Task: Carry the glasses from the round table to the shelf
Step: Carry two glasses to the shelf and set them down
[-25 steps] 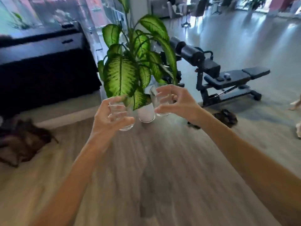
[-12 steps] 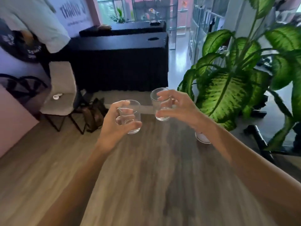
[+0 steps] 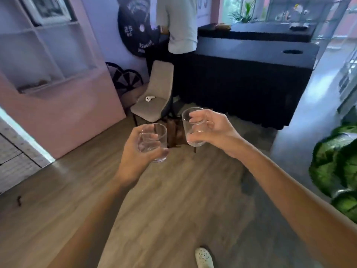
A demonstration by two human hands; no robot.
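Note:
I hold two clear empty drinking glasses out in front of me above a wooden floor. My left hand (image 3: 135, 151) is wrapped around one glass (image 3: 155, 144), held upright. My right hand (image 3: 214, 130) grips the other glass (image 3: 193, 128) from its right side, slightly higher and farther away. A white wall shelf (image 3: 48, 55) with open compartments is set into the pink wall at the upper left. The round table is out of view.
A beige chair (image 3: 154, 97) with a small white object on its seat stands ahead, a brown bag beside it. Behind it are a long black-draped table (image 3: 251, 78) and a person in a white shirt (image 3: 179, 26). Green plant leaves (image 3: 336, 167) are at the right.
My view has swung left: the plant slid off to the right edge, and the pink wall with the shelf came into view. Both hands keep their glasses.

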